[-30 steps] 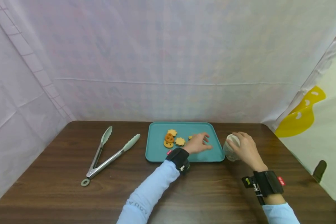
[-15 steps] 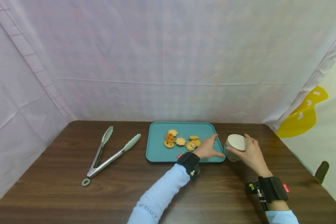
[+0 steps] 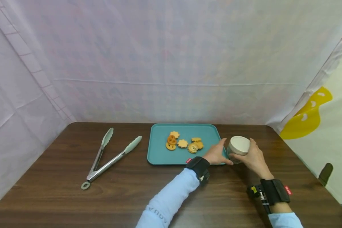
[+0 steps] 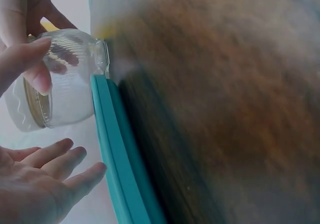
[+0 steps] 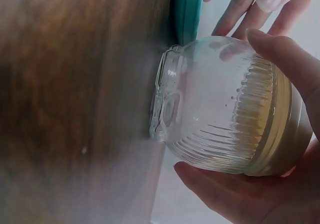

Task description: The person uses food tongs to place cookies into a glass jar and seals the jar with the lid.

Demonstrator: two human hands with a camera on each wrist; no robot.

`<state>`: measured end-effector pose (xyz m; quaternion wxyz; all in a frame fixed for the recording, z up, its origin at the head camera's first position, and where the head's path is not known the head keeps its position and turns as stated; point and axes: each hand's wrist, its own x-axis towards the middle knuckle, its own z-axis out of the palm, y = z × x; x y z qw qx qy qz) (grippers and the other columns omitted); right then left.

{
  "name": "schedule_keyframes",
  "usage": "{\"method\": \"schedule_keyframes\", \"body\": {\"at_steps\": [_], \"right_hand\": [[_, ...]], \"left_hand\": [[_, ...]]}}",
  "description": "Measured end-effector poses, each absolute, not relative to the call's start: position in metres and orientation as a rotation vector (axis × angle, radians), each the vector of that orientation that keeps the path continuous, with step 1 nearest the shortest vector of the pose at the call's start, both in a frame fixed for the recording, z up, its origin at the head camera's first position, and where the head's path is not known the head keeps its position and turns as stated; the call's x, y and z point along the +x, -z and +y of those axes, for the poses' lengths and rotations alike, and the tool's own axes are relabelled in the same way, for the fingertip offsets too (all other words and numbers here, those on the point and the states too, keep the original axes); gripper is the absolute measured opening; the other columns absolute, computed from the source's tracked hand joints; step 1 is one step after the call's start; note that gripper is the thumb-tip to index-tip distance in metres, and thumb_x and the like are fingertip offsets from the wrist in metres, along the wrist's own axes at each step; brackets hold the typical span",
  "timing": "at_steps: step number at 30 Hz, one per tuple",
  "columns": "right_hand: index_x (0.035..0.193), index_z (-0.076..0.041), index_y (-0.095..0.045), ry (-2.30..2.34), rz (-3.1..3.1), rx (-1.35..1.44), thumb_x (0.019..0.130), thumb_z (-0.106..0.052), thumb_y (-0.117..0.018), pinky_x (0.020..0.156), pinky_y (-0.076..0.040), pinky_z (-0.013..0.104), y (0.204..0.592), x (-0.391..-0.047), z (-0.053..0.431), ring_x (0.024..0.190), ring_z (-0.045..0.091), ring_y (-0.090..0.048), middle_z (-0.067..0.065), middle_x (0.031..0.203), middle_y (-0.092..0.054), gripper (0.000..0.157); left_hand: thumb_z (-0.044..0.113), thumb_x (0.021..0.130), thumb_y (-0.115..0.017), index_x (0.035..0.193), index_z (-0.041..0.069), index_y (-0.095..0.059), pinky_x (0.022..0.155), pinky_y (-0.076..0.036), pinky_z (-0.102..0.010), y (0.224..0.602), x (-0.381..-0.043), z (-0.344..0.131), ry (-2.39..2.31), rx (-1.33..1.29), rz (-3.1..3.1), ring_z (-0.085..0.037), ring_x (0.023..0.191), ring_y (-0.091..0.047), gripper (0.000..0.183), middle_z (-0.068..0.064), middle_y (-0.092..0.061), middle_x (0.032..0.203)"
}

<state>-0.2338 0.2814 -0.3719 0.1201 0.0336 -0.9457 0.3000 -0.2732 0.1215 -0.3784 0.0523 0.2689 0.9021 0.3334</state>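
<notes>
A clear ribbed glass jar with a white lid stands upright just right of the teal tray. My right hand holds it near the top, thumb on one side and fingers on the other in the right wrist view. Over the tray's right edge, my left hand is spread towards the jar with thumb and fingers apart. A gap separates its fingers from the glass in the left wrist view. Several cookies lie on the tray, among them a pretzel-shaped one and a flower-shaped one.
Metal tongs with pale tips lie spread on the left of the brown wooden table. A pale cloth hangs behind the table. To the right, a yellow shape shows on the light cloth.
My left hand has moved right across the tray to beside the jar, uncovering more cookies. My right hand has shifted from over the lid to the jar's right side.
</notes>
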Motion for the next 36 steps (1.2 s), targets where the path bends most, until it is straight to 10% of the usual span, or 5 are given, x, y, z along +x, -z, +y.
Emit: {"method": "schedule_keyframes", "body": {"at_steps": [36], "right_hand": [[0.130,0.012,-0.020,-0.950,-2.703,0.162,0.072,-0.038,-0.072,0.075,-0.043,0.049,0.343,-0.214,0.256,0.098,0.045,-0.046,0.036,0.114,-0.039,0.093]], "left_hand": [[0.026,0.066,-0.079,0.134,0.007,-0.030,0.086,-0.039,-0.018,0.376,-0.267,0.111,-1.439,0.919,2.566,-0.014,0.111,-0.048,0.086,-0.008,-0.048,0.126]]}}
